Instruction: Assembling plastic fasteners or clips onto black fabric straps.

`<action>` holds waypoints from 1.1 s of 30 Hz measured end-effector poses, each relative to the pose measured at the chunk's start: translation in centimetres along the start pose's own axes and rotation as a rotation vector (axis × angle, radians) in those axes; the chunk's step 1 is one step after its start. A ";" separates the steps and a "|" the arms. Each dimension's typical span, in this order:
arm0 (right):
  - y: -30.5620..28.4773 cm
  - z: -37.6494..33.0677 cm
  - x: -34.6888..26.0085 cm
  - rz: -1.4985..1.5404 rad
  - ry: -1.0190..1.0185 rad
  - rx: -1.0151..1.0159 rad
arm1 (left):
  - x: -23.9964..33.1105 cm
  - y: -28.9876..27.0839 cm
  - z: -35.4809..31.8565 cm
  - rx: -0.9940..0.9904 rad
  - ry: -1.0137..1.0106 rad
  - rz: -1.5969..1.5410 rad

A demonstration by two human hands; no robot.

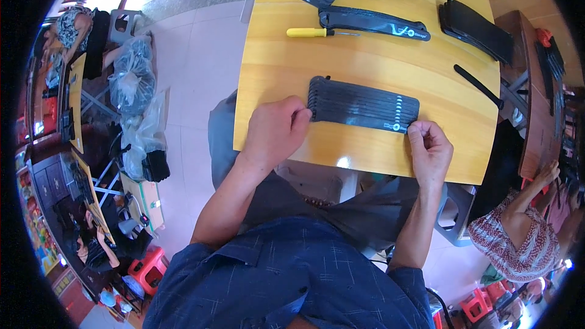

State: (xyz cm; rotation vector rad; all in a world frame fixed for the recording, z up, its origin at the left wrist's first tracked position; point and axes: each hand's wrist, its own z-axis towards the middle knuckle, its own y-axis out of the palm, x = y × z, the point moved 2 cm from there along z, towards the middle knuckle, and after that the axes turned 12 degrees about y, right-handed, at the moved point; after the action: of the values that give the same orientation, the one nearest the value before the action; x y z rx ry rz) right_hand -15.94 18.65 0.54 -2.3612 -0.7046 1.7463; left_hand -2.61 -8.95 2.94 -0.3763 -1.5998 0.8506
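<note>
One stack of flat black ribbed strips (364, 105) lies near front edge of yellow wooden table (274, 67); long axis runs left-right, tilted slightly down to the right, white-marked end at right. L hand (274, 131): curled, knuckles touching stack's left end. R hand (430, 149): thumb and fingers pinched narrow at stack's right corner. Further back: 1 yellow-handled screwdriver (320, 33), 1 single black strip (373, 22), approx. 3 more black stacks, 1 thin black rod (478, 86). Surfaces matte; tabletop glossy.

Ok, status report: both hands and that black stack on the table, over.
Left hand closed on the left end of the stack of black strips. Right hand pinching its right end. Stack flat on the wooden table. Nothing in the way.
</note>
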 end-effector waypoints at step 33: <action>0.0 0.0 -0.1 -0.043 0.008 0.023 | -0.2 0.2 0.1 0.030 0.052 0.026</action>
State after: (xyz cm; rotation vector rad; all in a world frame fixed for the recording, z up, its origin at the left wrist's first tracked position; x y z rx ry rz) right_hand -15.98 18.59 0.60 -2.3194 -0.7243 1.7178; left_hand -2.66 -9.00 2.68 -0.3958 -1.5351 0.8769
